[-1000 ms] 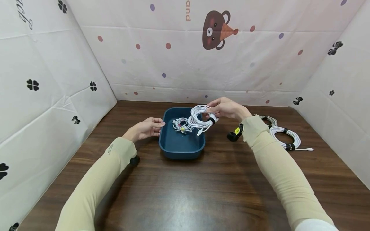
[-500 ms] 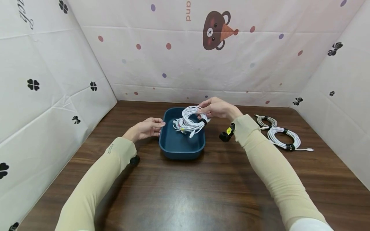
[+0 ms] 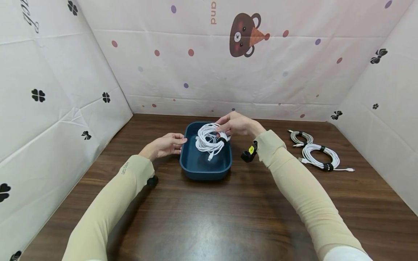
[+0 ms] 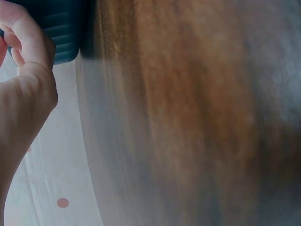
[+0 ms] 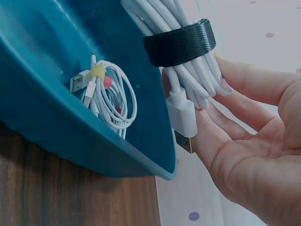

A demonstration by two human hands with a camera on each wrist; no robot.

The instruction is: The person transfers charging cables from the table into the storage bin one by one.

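My right hand (image 3: 237, 124) holds a thick coil of white USB cable (image 3: 204, 145) over the dark blue bin (image 3: 205, 169). A black strap (image 5: 179, 43) binds the coil, and its USB plug (image 5: 182, 115) hangs beside my fingers in the right wrist view. Inside the bin lies a thinner white cable (image 5: 127, 106) with a yellow tie; from the head the coil mostly covers it. At the bin's left side, my left hand (image 3: 164, 146) grips the rim, thumb on top and fingers against the outer wall.
Two more coiled cables lie on the wooden table (image 3: 196, 224) at the right: a smaller greyish one (image 3: 295, 137) and a larger white one (image 3: 334, 156) with black straps. Patterned white sheets (image 3: 202, 72) rise behind the table and at both sides.
My right hand has moved left and slightly down, bringing the thick cable coil from the bin's right edge to over its middle. My left hand has stayed at the rim.
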